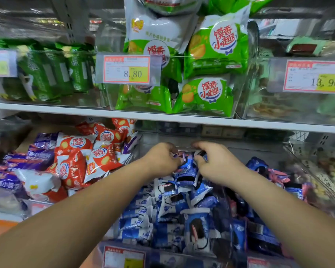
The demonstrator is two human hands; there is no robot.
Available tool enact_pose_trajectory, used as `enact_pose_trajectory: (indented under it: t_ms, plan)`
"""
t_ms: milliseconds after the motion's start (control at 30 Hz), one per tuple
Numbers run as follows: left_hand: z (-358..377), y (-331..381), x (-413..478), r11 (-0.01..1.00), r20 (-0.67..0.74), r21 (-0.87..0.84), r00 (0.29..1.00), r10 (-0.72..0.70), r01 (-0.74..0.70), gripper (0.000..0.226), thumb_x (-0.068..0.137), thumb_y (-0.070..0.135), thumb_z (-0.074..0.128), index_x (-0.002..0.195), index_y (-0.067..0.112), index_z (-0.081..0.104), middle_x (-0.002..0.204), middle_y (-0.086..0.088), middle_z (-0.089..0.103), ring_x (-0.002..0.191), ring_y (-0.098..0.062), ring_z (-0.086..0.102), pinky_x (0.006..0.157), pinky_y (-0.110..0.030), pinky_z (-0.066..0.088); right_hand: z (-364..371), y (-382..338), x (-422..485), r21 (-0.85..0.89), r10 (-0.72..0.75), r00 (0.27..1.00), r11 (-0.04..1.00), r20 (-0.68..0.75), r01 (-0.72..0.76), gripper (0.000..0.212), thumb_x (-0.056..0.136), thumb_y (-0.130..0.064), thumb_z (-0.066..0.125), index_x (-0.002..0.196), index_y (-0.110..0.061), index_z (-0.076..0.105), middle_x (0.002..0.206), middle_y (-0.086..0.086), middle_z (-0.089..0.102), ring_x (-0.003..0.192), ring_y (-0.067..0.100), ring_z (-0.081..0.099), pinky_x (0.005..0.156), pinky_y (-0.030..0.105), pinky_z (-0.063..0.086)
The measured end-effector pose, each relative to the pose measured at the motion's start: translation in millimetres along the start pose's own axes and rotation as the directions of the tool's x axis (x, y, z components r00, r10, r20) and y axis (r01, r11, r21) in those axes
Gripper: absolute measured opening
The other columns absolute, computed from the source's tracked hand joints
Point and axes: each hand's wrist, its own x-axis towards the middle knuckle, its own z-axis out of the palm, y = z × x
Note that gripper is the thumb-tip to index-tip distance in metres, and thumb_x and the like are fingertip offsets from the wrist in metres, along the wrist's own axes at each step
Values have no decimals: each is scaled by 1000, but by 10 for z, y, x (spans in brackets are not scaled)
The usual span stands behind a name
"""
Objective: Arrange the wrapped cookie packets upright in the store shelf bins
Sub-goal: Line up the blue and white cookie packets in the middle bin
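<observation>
Blue-and-white glossy cookie packets (197, 229) lie jumbled together.

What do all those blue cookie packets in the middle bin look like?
The blue cookie packets are shiny blue-and-white plastic wrappers picturing dark sandwich cookies. They lie heaped in a clear bin, some upright, many tilted. The left hand and right hand each grip packets at the back of the pile.

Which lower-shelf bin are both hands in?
The middle bin of blue-and-white cookie packets, where left hand and right hand hold packets; the left bin holds red and purple packets.
</observation>
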Motion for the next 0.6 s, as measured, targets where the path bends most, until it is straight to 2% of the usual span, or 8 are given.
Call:
enact_pose_trajectory:
  t_ms: [67, 167, 233, 300, 400, 467, 533, 600]
  plan:
    - [112, -8, 162, 993, -41, -108, 997, -58, 53, 46, 90, 34, 77, 126, 12, 58, 94, -7, 72, 62, -12, 69, 59, -30, 59, 15, 64, 166, -18, 53, 998, 998, 20, -53, 47, 98, -22, 54, 144, -26, 55, 141, 3, 62, 128, 26, 57, 104, 34, 48]
    - [238, -93, 286, 971, -48, -200, 988, -144, 132, 52, 82, 35, 85, 120, 14, 57, 99, -12, 69, 74, -26, 75, 60, -43, 64, 118, 162, 242, 40, 107, 994, 993, 24, -108, 43, 98, -16, 53, 140, -26, 59, 135, 2, 65, 123, 25, 60, 101, 30, 48]
    - [270, -145, 308, 958, -16, -252, 989, -148, 139, 52, 80, 30, 87, 122, 17, 58, 97, -10, 68, 72, -25, 73, 56, -36, 61, 181, 237, 239, 118, 103, 995, 988, 0, -103, 41, 98, -14, 54, 137, -24, 61, 131, -2, 67, 123, 21, 60, 101, 27, 46]
    - [243, -161, 280, 939, -4, -328, 994, -112, 104, 50, 82, 25, 86, 123, 17, 60, 87, -5, 67, 61, -16, 64, 47, -23, 50, 174, 255, 222, 196, 111, 994, 975, -25, -104, 39, 99, -17, 58, 137, -24, 61, 126, -3, 67, 117, 18, 60, 94, 22, 43]
    - [154, -143, 185, 913, -37, -407, 999, -40, 21, 39, 85, 27, 83, 118, 15, 66, 80, -7, 69, 59, -15, 61, 44, -21, 45, 109, 207, 177, 376, 120, 989, 923, -86, -79, 25, 94, -32, 70, 120, -30, 68, 106, -11, 71, 95, 7, 65, 81, 18, 44]
    - [91, -142, 101, 896, -58, -443, 998, -1, -25, 34, 85, 29, 83, 112, 13, 69, 80, -6, 72, 65, -15, 64, 52, -25, 49, 79, 122, 144, 515, 147, 984, 854, -99, -75, 9, 90, -32, 75, 98, -32, 70, 87, -13, 73, 75, 0, 65, 69, 15, 48]
    - [41, -129, 26, 876, -27, -480, 999, 33, -42, 42, 85, 25, 83, 117, 4, 66, 90, -5, 78, 77, -15, 71, 71, -31, 57, 27, 84, 124, 567, 191, 968, 821, -161, -67, 11, 90, -19, 75, 92, -28, 72, 85, -9, 74, 70, 2, 65, 63, 10, 49]
    - [27, -103, -35, 868, 51, -493, 993, 102, -64, 40, 89, 14, 78, 123, 1, 62, 102, -6, 79, 95, -19, 75, 91, -38, 57, -52, 100, 86, 623, 269, 947, 775, -175, -105, 15, 88, -11, 75, 94, -25, 74, 87, -6, 76, 77, 8, 69, 74, 18, 56]
